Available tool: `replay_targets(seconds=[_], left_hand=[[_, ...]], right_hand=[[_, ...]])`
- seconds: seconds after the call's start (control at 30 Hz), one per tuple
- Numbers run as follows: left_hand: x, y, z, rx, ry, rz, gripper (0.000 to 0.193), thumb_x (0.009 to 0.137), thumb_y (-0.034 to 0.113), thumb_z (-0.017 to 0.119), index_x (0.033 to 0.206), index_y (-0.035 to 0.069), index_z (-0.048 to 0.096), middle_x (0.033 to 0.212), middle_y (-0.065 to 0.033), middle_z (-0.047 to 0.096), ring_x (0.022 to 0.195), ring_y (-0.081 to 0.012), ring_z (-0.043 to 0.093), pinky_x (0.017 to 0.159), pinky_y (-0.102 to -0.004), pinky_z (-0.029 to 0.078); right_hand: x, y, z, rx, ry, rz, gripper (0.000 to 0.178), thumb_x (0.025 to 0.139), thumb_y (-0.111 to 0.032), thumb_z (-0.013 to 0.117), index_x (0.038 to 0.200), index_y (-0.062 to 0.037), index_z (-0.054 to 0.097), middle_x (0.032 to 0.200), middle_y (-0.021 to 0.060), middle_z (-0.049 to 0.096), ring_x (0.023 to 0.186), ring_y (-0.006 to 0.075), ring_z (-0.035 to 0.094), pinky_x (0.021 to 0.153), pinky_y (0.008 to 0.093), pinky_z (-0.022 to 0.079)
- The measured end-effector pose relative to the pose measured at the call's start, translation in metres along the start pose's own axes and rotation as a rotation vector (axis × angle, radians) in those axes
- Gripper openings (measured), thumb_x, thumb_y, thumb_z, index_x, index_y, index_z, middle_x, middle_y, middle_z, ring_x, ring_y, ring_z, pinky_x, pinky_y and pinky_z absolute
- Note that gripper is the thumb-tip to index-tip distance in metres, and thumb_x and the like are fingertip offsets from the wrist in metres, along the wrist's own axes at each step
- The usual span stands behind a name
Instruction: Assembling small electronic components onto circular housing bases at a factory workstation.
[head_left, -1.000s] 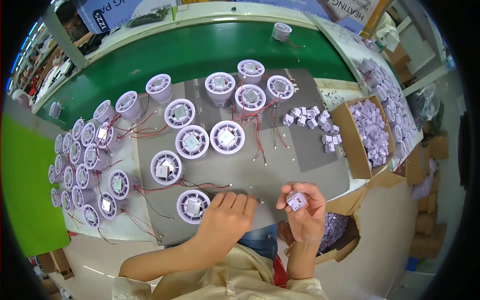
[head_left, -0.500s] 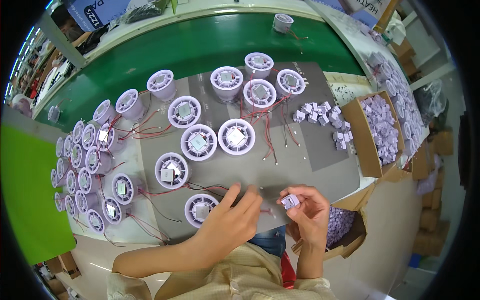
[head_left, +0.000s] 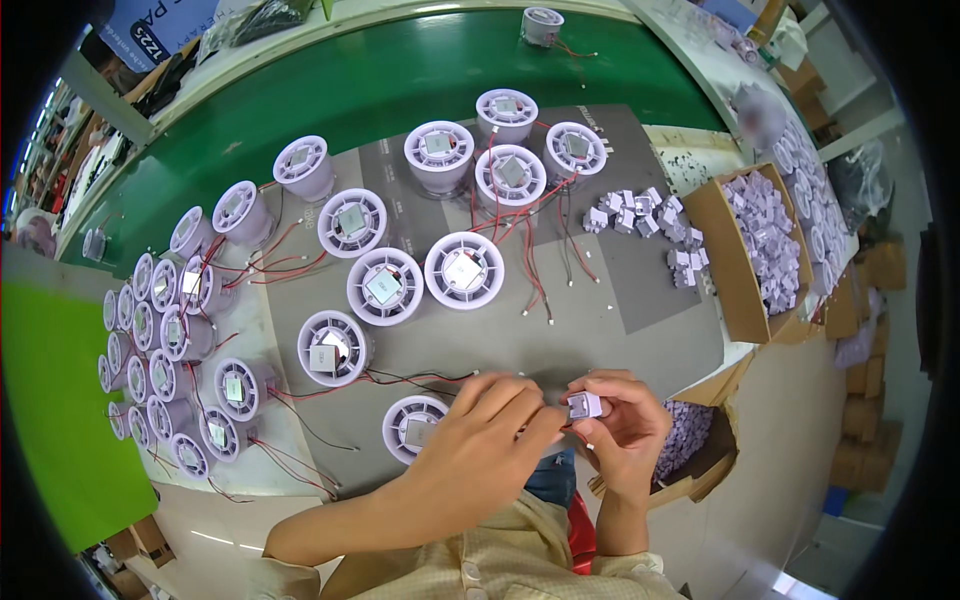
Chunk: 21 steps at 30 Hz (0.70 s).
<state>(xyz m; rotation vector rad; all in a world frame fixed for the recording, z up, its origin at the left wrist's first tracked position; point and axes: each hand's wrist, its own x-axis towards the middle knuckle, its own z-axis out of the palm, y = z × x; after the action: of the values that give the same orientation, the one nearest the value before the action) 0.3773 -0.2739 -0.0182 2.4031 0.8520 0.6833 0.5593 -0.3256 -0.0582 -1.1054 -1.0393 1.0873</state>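
At the near edge of a gray mat (head_left: 450, 345), we grip a small purple block (head_left: 584, 405) in the right hand (head_left: 632, 428), just beside the left hand (head_left: 488, 438), its back upward, fingers bent, any hold hidden from us, with the left forearm (head_left: 360, 518) slanted and the right forearm (head_left: 625, 520) nearly upright.

Grey mat (head_left: 610, 345) open ahead — lilac cups (head_left: 384, 287) crowd left.

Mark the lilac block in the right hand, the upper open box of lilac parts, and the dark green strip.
Lilac block (head_left: 584, 405): head view, its visible side.
Upper open box (head_left: 722, 262): head view, its left cardboard wall.
Dark green strip (head_left: 400, 75): head view, bare surface near its middle.
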Motion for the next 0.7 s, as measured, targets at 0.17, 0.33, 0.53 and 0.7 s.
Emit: replay_targets(seconds=[0.17,0.33,0.53,0.7], left_hand=[[0.005,0.005,-0.004,-0.110,0.022,-0.077,0.016,0.083,0.011,0.072,0.097,0.004,0.066,0.089,-0.0086,0.060,0.086,-0.0261,0.058,0.079,-0.0408,0.045],[0.009,0.007,-0.010,-0.331,0.075,-0.162,0.009,0.086,0.011,0.071,0.090,0.005,0.066,0.081,-0.0071,0.060,0.076,-0.0252,0.057,0.079,-0.0378,0.043],[0.007,0.006,-0.013,-0.329,0.088,-0.214,0.007,0.089,0.012,0.069,0.088,0.006,0.066,0.076,-0.0029,0.062,0.073,-0.0220,0.058,0.091,-0.0380,0.036],[0.006,0.004,-0.019,-0.384,0.041,-0.226,0.006,0.089,0.012,0.069,0.087,0.007,0.066,0.078,-0.0019,0.062,0.076,-0.0207,0.058,0.090,-0.0368,0.035]], right_hand=[[-0.002,0.001,0.004,0.078,0.090,0.006,0.036,0.083,-0.007,0.074,0.114,0.0029,0.059,0.106,0.0180,0.064,0.094,0.0248,0.066,0.081,0.0337,0.054],[0.000,-0.005,-0.006,-0.033,0.122,-0.239,0.039,0.081,0.001,0.073,0.117,0.0045,0.060,0.110,0.0182,0.063,0.100,0.0283,0.066,0.086,0.0373,0.053],[0.001,-0.024,0.000,-0.388,0.055,-0.432,0.027,0.079,-0.002,0.072,0.106,-0.0001,0.067,0.101,0.0176,0.066,0.093,0.0292,0.066,0.079,0.0375,0.054],[0.011,-0.035,0.008,-0.554,0.034,-0.528,0.022,0.074,0.004,0.071,0.095,-0.0004,0.073,0.099,0.0161,0.069,0.091,0.0299,0.067,0.078,0.0378,0.055]])
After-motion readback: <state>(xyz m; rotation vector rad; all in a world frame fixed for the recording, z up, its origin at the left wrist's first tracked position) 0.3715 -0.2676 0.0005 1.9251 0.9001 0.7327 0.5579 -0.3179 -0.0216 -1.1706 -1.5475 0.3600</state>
